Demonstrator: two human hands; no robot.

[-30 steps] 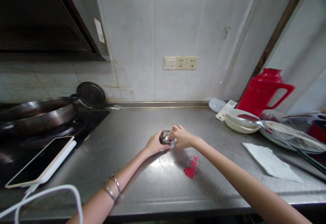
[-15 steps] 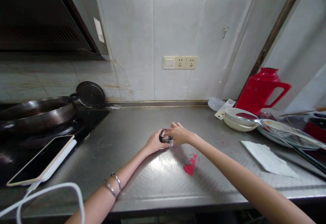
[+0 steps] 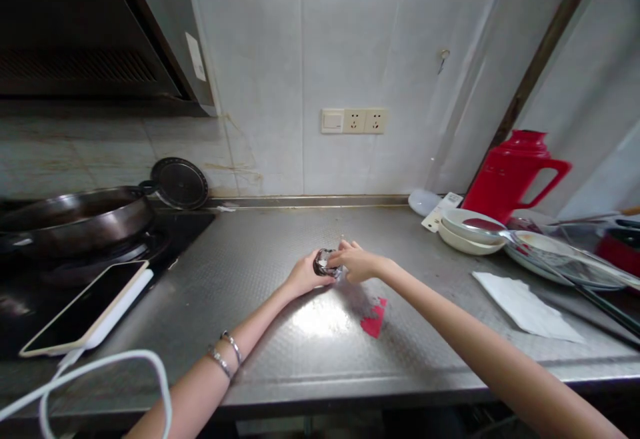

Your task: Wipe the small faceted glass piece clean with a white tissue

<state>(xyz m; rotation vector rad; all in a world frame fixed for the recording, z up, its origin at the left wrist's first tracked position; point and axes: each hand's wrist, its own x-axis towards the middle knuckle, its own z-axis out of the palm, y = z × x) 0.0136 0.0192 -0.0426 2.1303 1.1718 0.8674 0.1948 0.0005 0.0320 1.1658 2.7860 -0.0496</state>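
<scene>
Container (image 3: 321, 271), small, dark-edged and round, sits between the two hands, beyond the red scrap (image 3: 373, 324) and to its left on the metal counter (image 3: 270, 366). Its open top faces up and towards the camera, with something pale inside, and being so round it shows no clear long axis. The left hand (image 3: 303, 276) curls about its left side, thumb and fingers closed on it in a narrow grip, so this hand lies farther left of the scrap than the container does. The right hand (image 3: 361, 264) comes from the other side, beyond the scrap and nearly in line with it, fingers bent over the container's right rim; whether their tips pinch something or only press there, I cannot tell. Both hands touch the container, so neither is plainly nearer, but the left has the wider hold and the right meets it at the opening. A bit of crinkled, silvery material shows just beside the right fingers, too small to make out. Well to the right of the scrap lies a white tissue (image 3: 525, 309); farther back on that side stand stacked bowls (image 3: 470, 240). Well to its left is a phone (image 3: 85, 309), lying tilted on a white block.
</scene>
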